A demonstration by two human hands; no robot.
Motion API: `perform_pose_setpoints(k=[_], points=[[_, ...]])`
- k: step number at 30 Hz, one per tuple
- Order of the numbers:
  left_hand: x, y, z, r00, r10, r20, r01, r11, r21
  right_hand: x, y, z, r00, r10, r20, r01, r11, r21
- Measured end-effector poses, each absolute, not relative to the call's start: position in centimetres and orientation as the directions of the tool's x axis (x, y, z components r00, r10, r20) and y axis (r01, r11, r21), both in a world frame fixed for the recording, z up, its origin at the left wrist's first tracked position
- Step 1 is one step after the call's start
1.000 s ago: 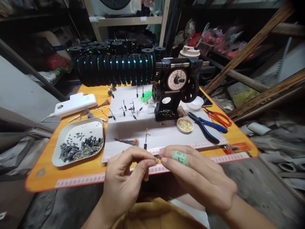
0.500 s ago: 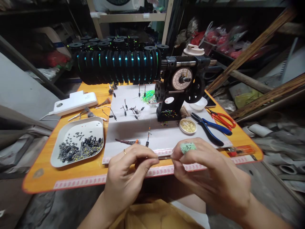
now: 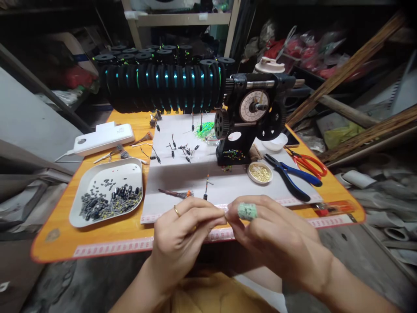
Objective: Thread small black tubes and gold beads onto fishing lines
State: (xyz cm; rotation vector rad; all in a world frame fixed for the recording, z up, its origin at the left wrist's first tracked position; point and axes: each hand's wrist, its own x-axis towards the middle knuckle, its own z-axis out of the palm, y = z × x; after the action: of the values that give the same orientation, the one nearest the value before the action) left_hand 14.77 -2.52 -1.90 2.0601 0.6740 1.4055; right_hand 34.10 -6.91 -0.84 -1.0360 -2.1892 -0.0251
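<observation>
I had the left hand (image 3: 187, 230) in a narrow pinch, its fingertips closed on a small piece (image 3: 226, 214); a ring (image 3: 177, 211) was on one finger. The right hand (image 3: 276, 239), with a green wrap (image 3: 247, 211) around one finger, was held narrow, its fingertips meeting the left ones at that piece; I could not tell whether it also gripped. The piece was mostly hidden between the fingertips, in line with the near edge of the counter (image 3: 57, 213). A printed tape strip (image 3: 110, 246) ran along that edge. Just beyond the fingertips, over a white sheet (image 3: 182, 177), I located a slim rod (image 3: 206, 187) with a black cylinder at its near end. To the left was a white tray (image 3: 97, 170) of small dark parts; to the right, a dish (image 3: 259, 183) of gold-coloured bits beside blue-handled pliers (image 3: 295, 171), with orange-handled pliers (image 3: 314, 165) farther right. Behind the dish stood a black machine (image 3: 243, 145) with a round dial (image 3: 254, 107). A horizontal row of black discs (image 3: 163, 89) extended left from it, and upright black spools (image 3: 143, 56) stood farther back.
</observation>
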Motion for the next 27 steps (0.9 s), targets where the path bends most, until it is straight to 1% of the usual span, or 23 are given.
perform_pose_setpoints(k=[3, 5, 6, 8, 10, 12, 14, 16, 17, 19, 21, 22, 24, 25, 26, 27], points=[[14.5, -2.5, -1.8, 0.329, 0.692, 0.643, 0.052, -0.693, 0.719, 34.4, -7.0, -0.4, -0.435, 0.618, 0.656, 0.623, 0.732, -0.276], [14.4, -2.6, -1.7, 0.339, 0.714, 0.612, 0.02, -0.656, 0.754, 34.2, -7.1, -0.3, -0.406, 0.626, 0.666, 0.591, 0.735, -0.33], [14.3, -2.7, -1.6, 0.344, 0.732, 0.588, 0.003, -0.627, 0.779, 34.0, -7.2, -0.3, -0.371, 0.649, 0.664, 0.578, 0.721, -0.382], [14.4, -2.9, -1.3, 0.33, 0.786, 0.522, -0.039, -0.542, 0.84, 33.4, -7.3, -0.3, -0.244, 0.698, 0.673, 0.56, 0.668, -0.491], [14.5, -3.0, -1.1, 0.293, 0.845, 0.446, -0.093, -0.44, 0.893, 32.7, -7.2, -0.2, -0.128, 0.742, 0.658, 0.557, 0.603, -0.571], [14.7, -3.1, -1.0, 0.257, 0.882, 0.396, -0.144, -0.37, 0.918, 32.0, -7.0, 0.1, -0.098, 0.786, 0.61, 0.561, 0.55, -0.619], [14.9, -3.2, -1.0, 0.242, 0.889, 0.389, -0.176, -0.354, 0.918, 31.4, -6.9, 0.5, -0.118, 0.816, 0.566, 0.549, 0.528, -0.647], [14.9, -3.2, -1.0, 0.243, 0.885, 0.397, -0.192, -0.357, 0.914, 31.0, -6.9, 0.8, -0.116, 0.807, 0.58, 0.551, 0.538, -0.638], [14.8, -3.3, -1.0, 0.245, 0.885, 0.395, -0.194, -0.354, 0.915, 30.9, -6.9, 0.9, -0.117, 0.79, 0.602, 0.573, 0.548, -0.609], [14.5, -3.3, -0.8, 0.268, 0.892, 0.366, -0.177, -0.327, 0.928, 30.9, -6.8, 0.7, -0.136, 0.739, 0.66, 0.654, 0.568, -0.501], [14.1, -3.3, -0.4, 0.314, 0.894, 0.319, -0.133, -0.292, 0.947, 31.3, -6.7, 0.4, -0.2, 0.646, 0.737, 0.729, 0.601, -0.328], [13.9, -3.2, -0.2, 0.342, 0.893, 0.294, -0.106, -0.274, 0.956, 31.6, -6.7, 0.2, -0.257, 0.583, 0.771, 0.739, 0.633, -0.232], [13.7, -3.1, 0.3, 0.407, 0.878, 0.253, -0.061, -0.25, 0.966, 32.3, -6.4, 0.0, -0.394, 0.427, 0.814, 0.684, 0.728, -0.051], [13.6, -3.0, 0.5, 0.43, 0.87, 0.241, -0.04, -0.249, 0.968, 32.5, -6.3, 0.0, -0.454, 0.363, 0.814, 0.642, 0.767, 0.016], [13.6, -2.9, 0.5, 0.444, 0.862, 0.246, -0.019, -0.265, 0.964, 32.6, -6.2, 0.0, -0.5, 0.33, 0.801, 0.608, 0.792, 0.053], [13.6, -2.8, 0.5, 0.44, 0.855, 0.274, 0.005, -0.307, 0.952, 32.6, -6.1, 0.0, -0.514, 0.333, 0.79, 0.599, 0.799, 0.053]])
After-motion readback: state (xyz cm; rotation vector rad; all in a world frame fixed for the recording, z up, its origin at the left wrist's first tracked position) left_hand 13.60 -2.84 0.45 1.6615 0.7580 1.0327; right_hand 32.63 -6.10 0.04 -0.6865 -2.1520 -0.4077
